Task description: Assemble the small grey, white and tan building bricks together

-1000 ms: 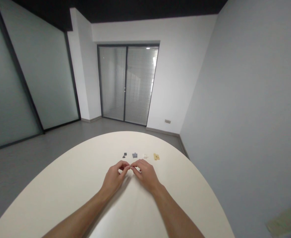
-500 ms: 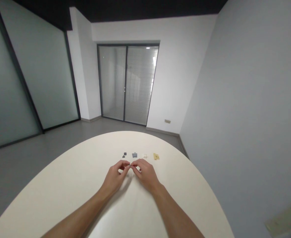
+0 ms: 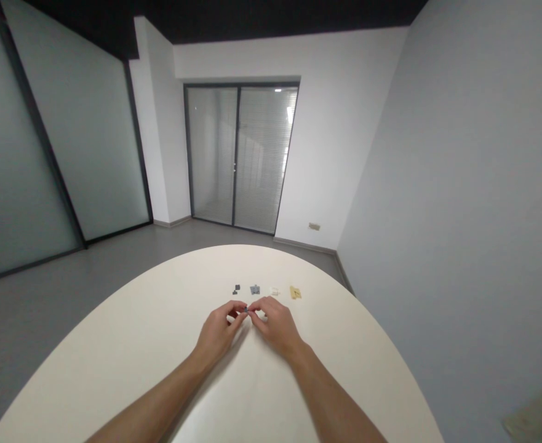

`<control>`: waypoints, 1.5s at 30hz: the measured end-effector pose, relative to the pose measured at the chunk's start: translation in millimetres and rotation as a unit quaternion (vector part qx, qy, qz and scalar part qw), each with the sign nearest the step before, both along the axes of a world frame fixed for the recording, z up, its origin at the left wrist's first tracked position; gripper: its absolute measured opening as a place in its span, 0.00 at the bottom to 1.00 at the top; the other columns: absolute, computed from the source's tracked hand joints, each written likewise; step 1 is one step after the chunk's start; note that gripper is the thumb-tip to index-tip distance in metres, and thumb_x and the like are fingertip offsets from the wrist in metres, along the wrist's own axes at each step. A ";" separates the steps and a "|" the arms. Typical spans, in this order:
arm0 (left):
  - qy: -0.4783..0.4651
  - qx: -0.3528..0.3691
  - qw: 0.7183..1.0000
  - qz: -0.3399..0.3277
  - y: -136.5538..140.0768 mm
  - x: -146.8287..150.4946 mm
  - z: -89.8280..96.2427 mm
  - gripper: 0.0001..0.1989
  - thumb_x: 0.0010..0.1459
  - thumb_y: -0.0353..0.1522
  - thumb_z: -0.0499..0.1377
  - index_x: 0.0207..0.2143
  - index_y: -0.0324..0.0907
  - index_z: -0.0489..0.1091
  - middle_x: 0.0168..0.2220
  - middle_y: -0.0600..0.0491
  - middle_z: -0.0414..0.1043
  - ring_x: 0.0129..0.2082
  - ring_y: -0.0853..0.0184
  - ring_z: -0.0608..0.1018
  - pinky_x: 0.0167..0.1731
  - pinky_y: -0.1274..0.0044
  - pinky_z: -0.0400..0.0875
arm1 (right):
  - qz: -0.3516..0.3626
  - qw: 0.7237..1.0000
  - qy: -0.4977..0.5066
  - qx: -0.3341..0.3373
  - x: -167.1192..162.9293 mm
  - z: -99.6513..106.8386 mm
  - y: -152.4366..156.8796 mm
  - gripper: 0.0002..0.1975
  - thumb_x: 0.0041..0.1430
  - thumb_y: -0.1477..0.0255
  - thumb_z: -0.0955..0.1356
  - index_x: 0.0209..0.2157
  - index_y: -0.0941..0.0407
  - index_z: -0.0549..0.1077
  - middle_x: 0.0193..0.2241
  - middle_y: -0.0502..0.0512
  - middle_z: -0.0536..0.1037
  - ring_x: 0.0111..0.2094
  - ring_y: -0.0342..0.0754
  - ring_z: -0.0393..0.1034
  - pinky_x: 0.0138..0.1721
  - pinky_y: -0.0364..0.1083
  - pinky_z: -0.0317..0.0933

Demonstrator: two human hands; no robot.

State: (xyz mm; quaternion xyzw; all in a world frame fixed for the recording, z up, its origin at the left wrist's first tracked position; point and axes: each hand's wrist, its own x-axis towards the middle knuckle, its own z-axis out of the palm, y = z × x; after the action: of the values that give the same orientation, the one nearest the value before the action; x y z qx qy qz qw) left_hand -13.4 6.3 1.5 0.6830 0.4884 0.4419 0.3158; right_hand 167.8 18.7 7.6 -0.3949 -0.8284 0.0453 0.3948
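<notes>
My left hand (image 3: 221,324) and my right hand (image 3: 274,321) meet over the table, each closed in a pinch. Between their fingertips is a tiny dark grey-blue piece (image 3: 246,310), mostly covered by the fingers and too small for its kind to show. Beyond the hands lie small parts in a row: black pieces (image 3: 237,287) on the left, a grey-blue group (image 3: 255,290), white pieces (image 3: 274,291), and tan-yellow pieces (image 3: 295,293) on the right. Neither hand touches these groups.
The round cream table (image 3: 127,344) has its curved far edge just beyond the parts. A grey wall (image 3: 464,184) rises close on the right. Frosted glass panels (image 3: 81,141) stand to the left, and a glazed double door (image 3: 238,154) is at the back.
The whole view has shifted slightly, so everything appears a little further right. Both hands stay together, and more of the dark piece shows between the fingertips.
</notes>
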 end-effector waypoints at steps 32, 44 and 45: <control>0.292 0.094 0.948 0.082 -5.9 -7.1 -2.7 0.08 0.61 0.27 0.52 0.37 0.41 0.71 0.41 0.47 0.73 0.44 0.59 0.71 0.43 0.69 0.64 | -0.285 0.935 -0.172 -0.120 -61.4 3.6 53.3 0.10 0.66 0.74 0.63 0.39 0.57 0.77 0.37 0.60 0.80 0.37 0.50 0.77 0.35 0.44 0.64; 0.295 0.096 0.947 0.089 -6.7 -6.2 -2.1 0.08 0.61 0.27 0.53 0.37 0.42 0.71 0.40 0.49 0.73 0.44 0.61 0.71 0.44 0.70 0.64 | -0.295 0.929 -0.175 -0.142 -68.4 4.5 59.9 0.10 0.65 0.73 0.63 0.40 0.56 0.77 0.40 0.59 0.80 0.40 0.50 0.76 0.38 0.44 0.64; 0.296 0.095 0.946 0.090 -6.8 -6.3 -1.7 0.08 0.61 0.27 0.53 0.37 0.42 0.71 0.40 0.49 0.73 0.44 0.60 0.71 0.44 0.70 0.64 | -0.294 0.929 -0.175 -0.141 -68.3 4.6 59.3 0.10 0.65 0.72 0.63 0.40 0.56 0.77 0.40 0.59 0.80 0.40 0.50 0.76 0.38 0.44 0.64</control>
State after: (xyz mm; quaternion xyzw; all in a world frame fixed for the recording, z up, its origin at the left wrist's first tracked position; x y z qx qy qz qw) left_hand -19.7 -0.5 -0.2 0.7633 0.5749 0.2903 0.0499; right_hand 99.5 78.0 12.1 -0.6741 -0.7162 -0.0262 0.1789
